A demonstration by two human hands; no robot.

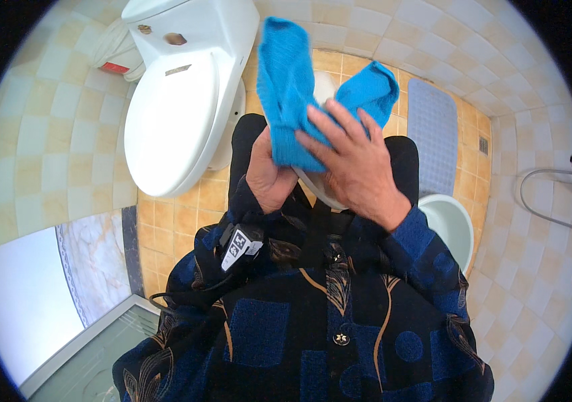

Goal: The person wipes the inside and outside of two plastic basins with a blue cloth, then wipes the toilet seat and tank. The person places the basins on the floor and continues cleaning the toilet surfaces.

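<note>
Two blue knitted cloth pieces, which look like socks, are before me. The left piece (286, 85) points up and away, and its ribbed end lies at my left hand (269, 176), which grips that end between thumb and fingers. The other piece (370, 93) slants up to the right behind my right hand (353, 161). My right hand lies over the blue fabric with its fingers spread, slightly blurred; whether it grips any cloth I cannot tell. Beneath the cloth and hands a whitish rounded object (325, 88) shows in part, between my knees.
A white toilet (172, 125) with its lid down stands at the left, a white bag or container (120, 50) behind it. To the right are a bluish-grey mat (431, 135), a pale basin (446, 223), a floor drain (483, 145) and a shower hose (527, 191) by the wall.
</note>
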